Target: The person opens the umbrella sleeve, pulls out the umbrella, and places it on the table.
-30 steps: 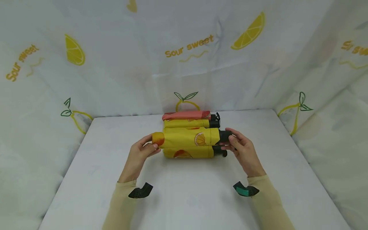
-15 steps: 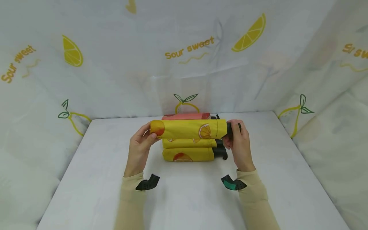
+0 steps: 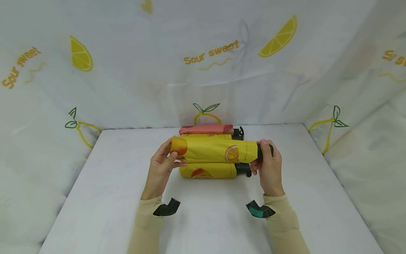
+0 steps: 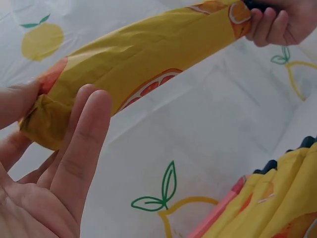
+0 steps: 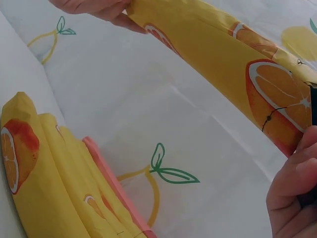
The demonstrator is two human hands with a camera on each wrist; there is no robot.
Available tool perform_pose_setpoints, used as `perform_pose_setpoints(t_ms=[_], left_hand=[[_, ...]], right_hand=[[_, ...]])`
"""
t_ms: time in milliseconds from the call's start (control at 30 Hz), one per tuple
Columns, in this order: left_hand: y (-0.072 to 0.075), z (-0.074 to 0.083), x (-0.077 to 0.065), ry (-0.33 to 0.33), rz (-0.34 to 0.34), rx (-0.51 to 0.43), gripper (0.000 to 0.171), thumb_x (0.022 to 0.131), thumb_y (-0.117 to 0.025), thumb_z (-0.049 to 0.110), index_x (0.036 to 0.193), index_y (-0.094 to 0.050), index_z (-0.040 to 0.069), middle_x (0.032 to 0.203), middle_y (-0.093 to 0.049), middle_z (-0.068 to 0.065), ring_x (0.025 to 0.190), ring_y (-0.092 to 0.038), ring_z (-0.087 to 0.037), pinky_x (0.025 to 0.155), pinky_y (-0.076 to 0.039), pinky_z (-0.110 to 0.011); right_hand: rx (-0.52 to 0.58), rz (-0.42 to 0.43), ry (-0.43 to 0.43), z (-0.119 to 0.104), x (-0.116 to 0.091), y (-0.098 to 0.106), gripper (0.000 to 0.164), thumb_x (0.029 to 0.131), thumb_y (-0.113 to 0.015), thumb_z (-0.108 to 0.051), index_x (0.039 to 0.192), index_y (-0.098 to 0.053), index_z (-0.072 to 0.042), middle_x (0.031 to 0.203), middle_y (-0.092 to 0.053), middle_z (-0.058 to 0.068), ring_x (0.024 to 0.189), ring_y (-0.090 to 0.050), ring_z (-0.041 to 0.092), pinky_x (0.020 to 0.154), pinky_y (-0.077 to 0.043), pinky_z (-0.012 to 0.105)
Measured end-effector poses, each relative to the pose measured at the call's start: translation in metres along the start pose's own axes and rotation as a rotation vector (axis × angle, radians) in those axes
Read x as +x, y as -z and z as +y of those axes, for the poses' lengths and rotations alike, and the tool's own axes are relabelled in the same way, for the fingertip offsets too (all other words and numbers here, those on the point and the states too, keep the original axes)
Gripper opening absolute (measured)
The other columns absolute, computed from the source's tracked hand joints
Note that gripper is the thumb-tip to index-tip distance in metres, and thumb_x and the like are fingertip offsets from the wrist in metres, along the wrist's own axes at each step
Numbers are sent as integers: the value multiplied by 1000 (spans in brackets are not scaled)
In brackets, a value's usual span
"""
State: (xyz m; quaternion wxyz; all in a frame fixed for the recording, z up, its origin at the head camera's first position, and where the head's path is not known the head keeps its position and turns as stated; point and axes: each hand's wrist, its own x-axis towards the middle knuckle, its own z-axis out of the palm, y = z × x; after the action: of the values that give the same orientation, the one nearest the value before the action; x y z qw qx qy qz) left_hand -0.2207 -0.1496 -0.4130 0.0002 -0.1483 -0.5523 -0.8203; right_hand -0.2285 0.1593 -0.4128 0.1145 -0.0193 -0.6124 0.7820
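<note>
A folded yellow umbrella (image 3: pixel 209 150) printed with orange slices is held level above a row of other folded umbrellas. My left hand (image 3: pixel 163 164) pinches its rounded left end between thumb and fingers; in the left wrist view two fingers (image 4: pixel 84 144) extend straight beside it. At the other end, my right hand (image 3: pixel 268 164) grips the black handle (image 3: pixel 260 151). In the row below, a yellow umbrella (image 3: pixel 207 171) lies nearest to me and a pink umbrella (image 3: pixel 206 129) lies farthest back. The held umbrella partly hides the yellow ones between them.
The row rests on a white table (image 3: pixel 111 183), close to its back edge. Behind it hangs a white curtain (image 3: pixel 136 88) with lemon prints, which also encloses both sides. Black handles of the row point right.
The held umbrella rose off the row, then came slightly down and to the right, nearer the camera. My right fingers have closed more fully round its handle. The row looks unmoved.
</note>
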Motion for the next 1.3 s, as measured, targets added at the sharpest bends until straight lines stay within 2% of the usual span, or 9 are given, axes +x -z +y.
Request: perform_pose_setpoints(t_ms=[133, 267, 533, 700, 833, 1100, 1300], left_hand=[[-7, -3, 1, 51, -29, -22, 49, 108, -48, 27, 154, -32, 17, 128, -52, -4, 86, -75, -19, 81, -63, -35], [-12, -6, 2, 71, -2, -3, 47, 109, -43, 37, 150, -34, 17, 119, -53, -7, 78, -74, -19, 75, -64, -36], [-13, -5, 2, 79, 43, 29, 44, 109, -43, 38, 146, -39, 14, 117, -54, -7, 74, -71, -18, 72, -64, -34], [-11, -5, 1, 77, 69, 58, 43, 109, -44, 39, 143, -44, 13, 108, -55, -2, 63, -65, -13, 65, -61, -28], [-10, -5, 0, 81, 89, 65, 41, 109, -42, 40, 140, -48, 13, 103, -57, 0, 56, -60, -14, 60, -59, -27], [-10, -6, 1, 77, 145, 50, 32, 107, -48, 41, 123, -55, 15, 99, -58, -1, 54, -57, -14, 58, -60, -30], [-9, -7, 1, 60, 204, 32, 34, 106, -52, 38, 128, -56, 12, 102, -58, -1, 55, -57, -14, 58, -60, -29]], right_hand=[[18, 13, 19, 2, -2, -5, 29, 105, -53, -39, 104, -57, -10, 76, -55, 3, 45, -46, 12, 39, -43, 21], [24, 19, 13, 4, -3, -8, 30, 105, -53, -40, 105, -57, -10, 77, -55, 4, 44, -46, 11, 40, -44, 21], [33, 23, 21, 6, -4, -9, 30, 105, -52, -40, 104, -56, -10, 73, -54, 3, 43, -44, 11, 38, -43, 21], [36, 31, 24, 7, -3, -9, 32, 105, -51, -41, 104, -56, -10, 71, -53, 2, 43, -44, 11, 38, -42, 22], [48, 27, 29, 7, -2, -10, 32, 106, -51, -42, 104, -56, -10, 66, -51, 1, 42, -43, 11, 37, -41, 22], [26, 49, 18, 8, -3, -9, 31, 106, -50, -42, 104, -56, -12, 68, -51, 1, 42, -43, 11, 38, -42, 21], [28, 47, 23, 9, -3, -10, 31, 106, -50, -42, 105, -56, -11, 67, -51, 1, 42, -44, 11, 38, -43, 21]])
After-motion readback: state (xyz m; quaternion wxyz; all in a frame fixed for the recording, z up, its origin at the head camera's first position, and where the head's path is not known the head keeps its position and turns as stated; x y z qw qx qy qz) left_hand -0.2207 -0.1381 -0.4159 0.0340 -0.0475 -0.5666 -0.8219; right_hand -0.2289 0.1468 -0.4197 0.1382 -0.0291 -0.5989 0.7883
